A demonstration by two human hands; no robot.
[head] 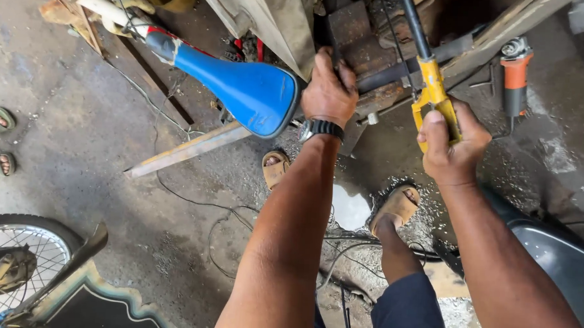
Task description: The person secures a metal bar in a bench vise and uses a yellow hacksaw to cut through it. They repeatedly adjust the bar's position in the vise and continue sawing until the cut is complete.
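Right hand (453,142) grips the yellow electrode holder (435,98); left hand (328,87) clasps rusty metal bar (379,75) beside it.

Yellow-handled tool (435,98) stands upright, its dark shaft reaching over rusty metal block (367,53).

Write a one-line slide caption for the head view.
Left hand grips rusty metal stock while right hand holds a yellow-handled tool, blue bicycle saddle alongside.
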